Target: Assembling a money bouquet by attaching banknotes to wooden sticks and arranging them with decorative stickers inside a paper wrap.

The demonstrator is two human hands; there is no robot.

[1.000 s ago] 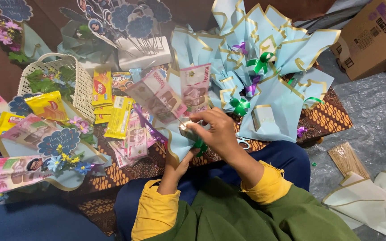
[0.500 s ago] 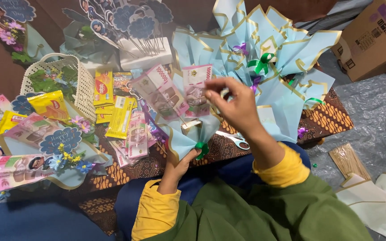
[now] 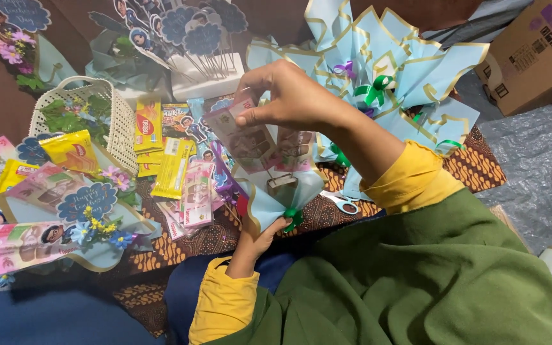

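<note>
Your right hand (image 3: 292, 99) has risen from the bouquet base to pinch the banknote (image 3: 244, 131), while your left hand (image 3: 260, 236) grips the wrapped stem (image 3: 269, 201)

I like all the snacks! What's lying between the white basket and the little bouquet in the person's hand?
Between the white basket and the small bouquet, the head view shows yellow snack packets and pink packets on the patterned cloth.
</note>
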